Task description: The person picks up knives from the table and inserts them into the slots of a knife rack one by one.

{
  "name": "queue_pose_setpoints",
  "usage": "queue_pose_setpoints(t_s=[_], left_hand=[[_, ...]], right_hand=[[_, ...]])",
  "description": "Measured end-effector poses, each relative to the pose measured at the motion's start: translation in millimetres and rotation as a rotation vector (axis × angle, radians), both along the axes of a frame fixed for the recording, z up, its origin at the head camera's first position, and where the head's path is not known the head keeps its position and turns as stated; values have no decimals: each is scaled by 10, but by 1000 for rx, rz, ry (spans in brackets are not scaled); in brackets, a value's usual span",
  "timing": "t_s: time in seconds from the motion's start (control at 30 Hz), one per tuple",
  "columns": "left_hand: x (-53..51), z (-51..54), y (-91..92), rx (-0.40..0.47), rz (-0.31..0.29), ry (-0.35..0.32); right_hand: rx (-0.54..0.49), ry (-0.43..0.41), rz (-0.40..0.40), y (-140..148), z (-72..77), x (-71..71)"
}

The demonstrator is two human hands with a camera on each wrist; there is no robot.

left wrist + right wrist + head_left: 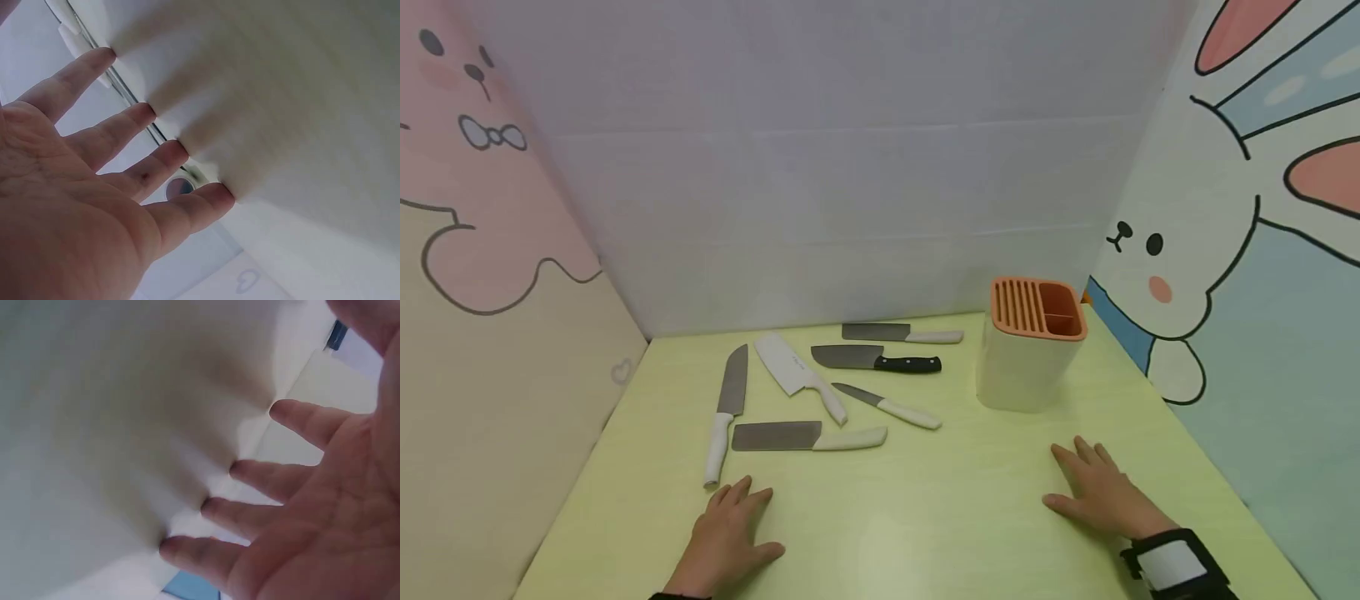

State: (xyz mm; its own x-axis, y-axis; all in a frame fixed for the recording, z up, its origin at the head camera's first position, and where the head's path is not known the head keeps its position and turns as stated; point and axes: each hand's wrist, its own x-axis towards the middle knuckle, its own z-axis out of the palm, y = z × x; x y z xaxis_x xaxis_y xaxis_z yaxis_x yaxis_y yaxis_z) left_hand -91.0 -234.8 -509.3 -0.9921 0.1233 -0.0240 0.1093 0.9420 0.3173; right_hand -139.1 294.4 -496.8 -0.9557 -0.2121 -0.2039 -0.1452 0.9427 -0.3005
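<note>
Knives (831, 405), five white-handled, one black-handled

Six knives (788, 367) on table (925, 517), knife holder (1022, 371) to their right, wall (865, 192) behind both

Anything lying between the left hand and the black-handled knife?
Yes: the front square-tipped knife lies across the way from the left hand, then the slim knife, just short of the black handle.
</note>
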Motion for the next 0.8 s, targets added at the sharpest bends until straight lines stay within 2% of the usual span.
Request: queue_pose_setpoints(t_s=[0.13,0.27,0.37,0.5,0.63,0.8], left_hand=[[-11,18,-13,5,-17,6],[-8,33,-21,3,-21,-11],[-7,41,-31,-2,-15,-20],[-17,44,-35,7,-9,-19],[-21,31,-25,18,-3,-33],[-19,32,-22,3,-4,-21]], right_hand=[[-93,8,42,-223,126,-48],[-168,56,131,-536,237,-168],[-234,103,202,-802,313,-326],[-314,160,247,-1113,435,-591],[-333,181,246,-1314,533,-803],[-295,215,207,-1457,569,-1051]])
